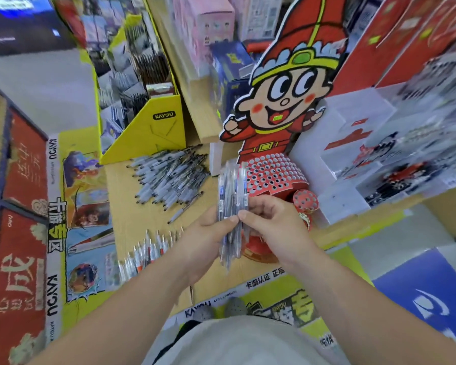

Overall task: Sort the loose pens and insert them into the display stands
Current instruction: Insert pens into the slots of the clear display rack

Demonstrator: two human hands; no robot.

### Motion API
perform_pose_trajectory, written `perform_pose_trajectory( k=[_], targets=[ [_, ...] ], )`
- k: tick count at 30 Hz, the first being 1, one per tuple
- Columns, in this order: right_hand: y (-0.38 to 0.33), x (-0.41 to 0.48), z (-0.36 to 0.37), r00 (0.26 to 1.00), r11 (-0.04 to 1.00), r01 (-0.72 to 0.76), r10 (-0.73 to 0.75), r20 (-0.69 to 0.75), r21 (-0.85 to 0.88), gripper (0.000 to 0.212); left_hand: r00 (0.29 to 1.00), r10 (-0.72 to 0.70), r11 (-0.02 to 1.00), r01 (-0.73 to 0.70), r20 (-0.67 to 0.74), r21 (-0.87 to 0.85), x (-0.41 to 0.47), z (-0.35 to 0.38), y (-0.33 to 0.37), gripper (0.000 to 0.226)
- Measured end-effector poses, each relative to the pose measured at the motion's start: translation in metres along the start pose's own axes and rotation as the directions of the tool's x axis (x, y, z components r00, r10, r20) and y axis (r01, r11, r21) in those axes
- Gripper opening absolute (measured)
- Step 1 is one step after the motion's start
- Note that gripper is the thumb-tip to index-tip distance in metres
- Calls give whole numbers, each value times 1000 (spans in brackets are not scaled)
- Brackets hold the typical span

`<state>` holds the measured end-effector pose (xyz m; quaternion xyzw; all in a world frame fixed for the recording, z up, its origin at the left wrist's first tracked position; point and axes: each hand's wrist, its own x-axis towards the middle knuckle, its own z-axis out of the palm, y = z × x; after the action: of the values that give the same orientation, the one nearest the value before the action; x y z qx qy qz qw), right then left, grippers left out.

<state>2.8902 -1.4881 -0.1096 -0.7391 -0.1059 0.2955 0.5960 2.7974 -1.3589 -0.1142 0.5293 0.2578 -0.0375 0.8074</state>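
Both hands hold one bunch of blue pens [232, 196] upright above the cardboard surface. My left hand [208, 238] grips the bunch from the left and below. My right hand [271, 219] pinches it from the right, thumb touching the left thumb. Behind the bunch stands a red cartoon-figure display stand [271, 175] whose skirt is a grid of round holes, with a smaller round holed part [306, 200] at its right foot. A heap of loose black pens [169, 175] lies on the cardboard at the left. A row of red-accented pens [148, 251] lies nearer, by my left forearm.
A yellow KAYOU cardboard rack [153, 133] stands behind the black pens. White stepped display shelves [353, 154] with pens fill the right side. Yellow printed cardboard panels [71, 206] border the work surface on the left and front. A blue board [429, 296] lies on the floor at right.
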Motion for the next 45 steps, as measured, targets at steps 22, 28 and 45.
perform_pose_trajectory(
  k=[22,28,45],
  targets=[
    [27,13,-175,993,980,-118,114,38,161,12,995,16,998,-22,98,58,59,157,-30,35],
    [49,27,-266,967,973,-182,151,203,144,11,999,-37,999,37,-20,28,83,237,-48,8],
    [59,41,-339,923,963,-269,251,293,25,18,893,-150,970,50,-425,-237,72,280,-85,25]
  ],
)
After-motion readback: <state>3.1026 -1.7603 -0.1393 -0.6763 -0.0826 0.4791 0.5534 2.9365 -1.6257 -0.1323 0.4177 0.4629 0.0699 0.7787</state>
